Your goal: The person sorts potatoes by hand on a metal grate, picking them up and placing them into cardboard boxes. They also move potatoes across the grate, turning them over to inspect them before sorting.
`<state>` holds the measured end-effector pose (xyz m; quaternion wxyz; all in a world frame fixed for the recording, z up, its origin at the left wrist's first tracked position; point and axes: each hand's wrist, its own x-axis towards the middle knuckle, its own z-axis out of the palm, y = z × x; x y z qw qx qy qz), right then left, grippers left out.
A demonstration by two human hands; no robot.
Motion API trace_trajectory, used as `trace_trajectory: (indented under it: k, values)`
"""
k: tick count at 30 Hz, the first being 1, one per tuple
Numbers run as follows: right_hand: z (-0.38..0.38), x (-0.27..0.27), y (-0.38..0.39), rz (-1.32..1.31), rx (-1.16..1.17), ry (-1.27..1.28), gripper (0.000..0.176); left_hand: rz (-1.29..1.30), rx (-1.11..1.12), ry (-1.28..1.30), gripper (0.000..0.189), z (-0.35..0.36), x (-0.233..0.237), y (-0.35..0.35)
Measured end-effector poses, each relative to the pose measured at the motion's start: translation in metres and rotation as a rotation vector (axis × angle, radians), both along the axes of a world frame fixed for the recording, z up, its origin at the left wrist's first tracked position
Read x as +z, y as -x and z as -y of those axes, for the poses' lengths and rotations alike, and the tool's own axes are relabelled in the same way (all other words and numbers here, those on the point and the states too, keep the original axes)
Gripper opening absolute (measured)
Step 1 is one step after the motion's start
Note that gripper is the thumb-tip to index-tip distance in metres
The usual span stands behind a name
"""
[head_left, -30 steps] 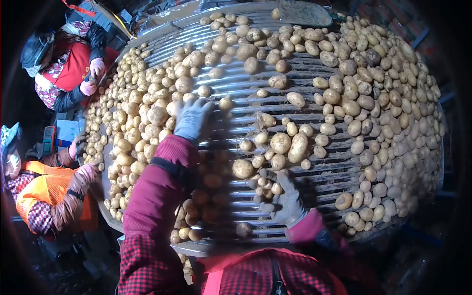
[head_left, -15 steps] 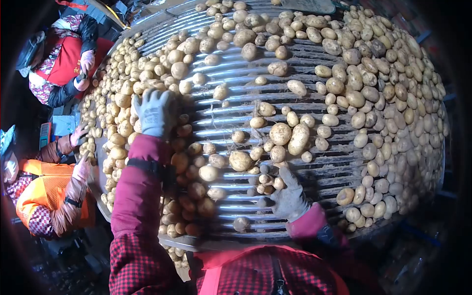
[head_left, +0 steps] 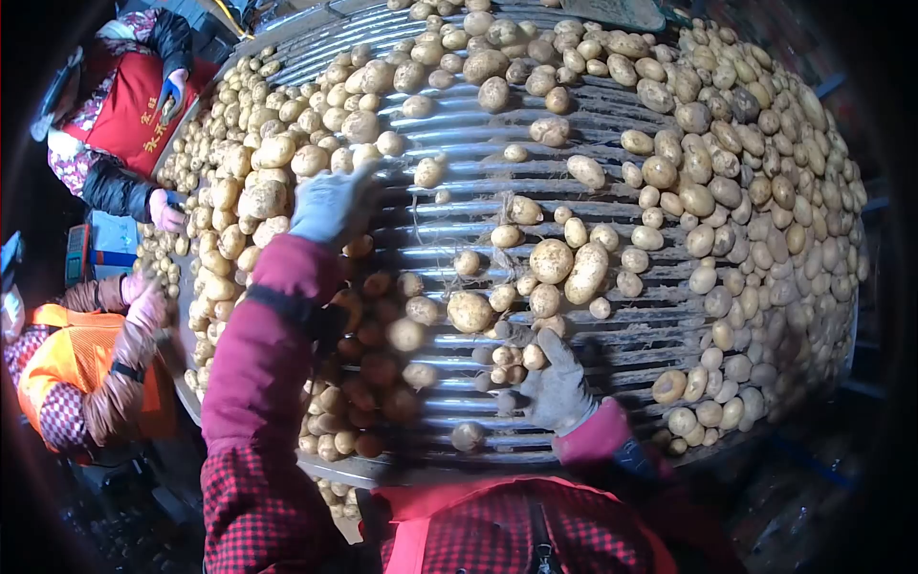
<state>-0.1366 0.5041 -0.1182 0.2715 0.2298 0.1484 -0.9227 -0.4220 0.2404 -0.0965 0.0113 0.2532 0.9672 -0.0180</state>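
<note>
My left hand (head_left: 325, 209), in a grey-blue glove, is over the left edge of the metal slats, beside a heap of potatoes (head_left: 263, 201). Its fingers stretch to the right and look blurred; nothing shows in its grasp. My right hand (head_left: 562, 390), in a dirty grey glove, is low over the slats near the front. Its fingers curl around several small potatoes (head_left: 507, 358), with dark fingertips showing at their left. Just beyond it lie larger potatoes, among them a round one (head_left: 470, 312) and a long one (head_left: 586, 272).
The slatted metal table (head_left: 440, 244) carries a dense bank of potatoes (head_left: 765, 191) on the right and more along the back. At the left edge, one person wears a red apron (head_left: 124, 110) and another an orange vest (head_left: 72, 359); their gloved hands are by the potatoes.
My left hand has swung right and turned, its fingers now pointing right instead of away. My right hand has shifted slightly left with the small potatoes. The people at left moved their hands.
</note>
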Motion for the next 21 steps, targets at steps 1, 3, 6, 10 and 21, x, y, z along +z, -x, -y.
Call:
trace_trajectory:
  k: [1, 3, 6, 10, 21]
  values:
    - [0.001, -0.001, 0.000, -0.026, 0.007, -0.014, 0.064, 0.090, 0.021, 0.015, 0.036, -0.005, -0.016, 0.006]
    - [-0.002, 0.000, 0.004, -0.072, 0.008, -0.068, 0.066, -0.042, 0.015, -0.087, 0.031, -0.012, -0.024, 0.003]
    - [0.008, 0.012, 0.006, -0.069, -0.035, -0.165, 0.058, -0.025, -0.145, -0.282, 0.028, -0.026, 0.007, -0.034]
    - [0.014, 0.029, 0.012, 0.023, -0.035, -0.175, 0.063, 0.250, -0.584, -0.525, 0.061, -0.053, 0.054, -0.127]
    - [0.012, 0.010, 0.000, 0.077, -0.077, 0.115, 0.054, -0.024, 0.053, 0.146, 0.038, 0.000, -0.009, -0.048]
